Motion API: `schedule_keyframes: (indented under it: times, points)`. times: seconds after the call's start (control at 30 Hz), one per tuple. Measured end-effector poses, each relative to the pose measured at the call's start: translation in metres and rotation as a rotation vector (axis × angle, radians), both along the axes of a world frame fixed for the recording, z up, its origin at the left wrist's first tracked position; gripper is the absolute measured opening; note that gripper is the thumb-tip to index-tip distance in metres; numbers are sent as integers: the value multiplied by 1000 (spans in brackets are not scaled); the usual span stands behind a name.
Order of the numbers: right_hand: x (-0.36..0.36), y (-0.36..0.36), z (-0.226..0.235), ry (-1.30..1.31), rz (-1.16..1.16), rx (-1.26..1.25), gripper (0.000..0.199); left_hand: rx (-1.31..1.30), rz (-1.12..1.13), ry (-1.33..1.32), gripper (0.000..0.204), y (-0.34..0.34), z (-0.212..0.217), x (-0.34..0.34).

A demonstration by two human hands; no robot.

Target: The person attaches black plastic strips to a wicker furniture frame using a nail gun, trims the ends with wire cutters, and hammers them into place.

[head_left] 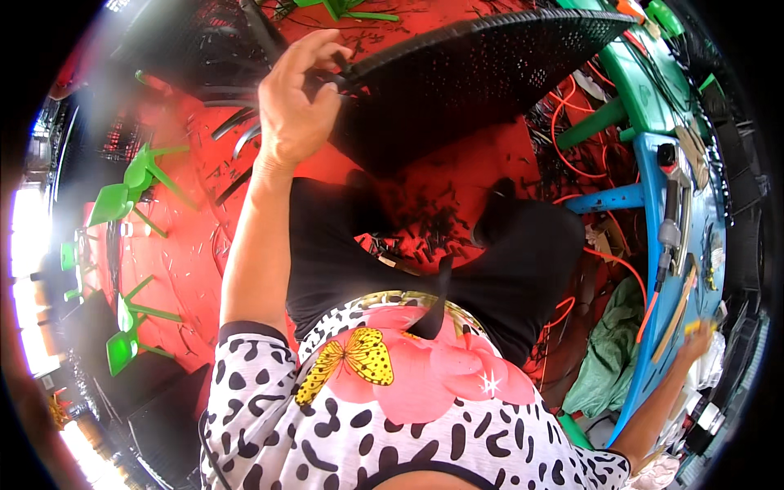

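Note:
A black woven panel [482, 73] with a curved rim stands tilted in front of my knees. My left hand [298, 102] is closed on its left end, fingers and thumb pinching the dark rim where a black strip sticks out. Far to the right, my right hand [697, 343] reaches over the blue plastic table [653, 188], close to something small and yellow. Its fingers are too small and blurred to show whether they hold it. A tool with a grey and black body [671, 212] lies along the table, joined to an orange hose [649, 314].
Black offcuts [437, 220] litter the red floor [175, 278] between my feet. Small green chairs [114, 204] stand at the left. A green table [653, 82] is at the far right, with orange hose looping beneath. Green cloth [608, 351] lies beside the blue table.

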State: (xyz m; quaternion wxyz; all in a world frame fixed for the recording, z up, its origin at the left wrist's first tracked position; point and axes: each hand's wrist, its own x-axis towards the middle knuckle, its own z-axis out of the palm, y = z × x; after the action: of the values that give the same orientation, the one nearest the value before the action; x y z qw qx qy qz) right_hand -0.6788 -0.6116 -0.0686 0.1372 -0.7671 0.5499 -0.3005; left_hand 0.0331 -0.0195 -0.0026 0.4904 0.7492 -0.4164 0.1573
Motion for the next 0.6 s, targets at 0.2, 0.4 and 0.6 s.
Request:
schedule_keyframes:
  times: [0.2,0.4,0.6]
  points:
    - [427,253,102,-51,825,323,47,-44,11,-18,54,11,-3,-6]
    - [580,379,128,168,1417,-620,47,7,4,-179,62,14,-5,-6]
    - [622,391,141,332,1590,-755,48,-10,19,-200,64,13,-1,-9]
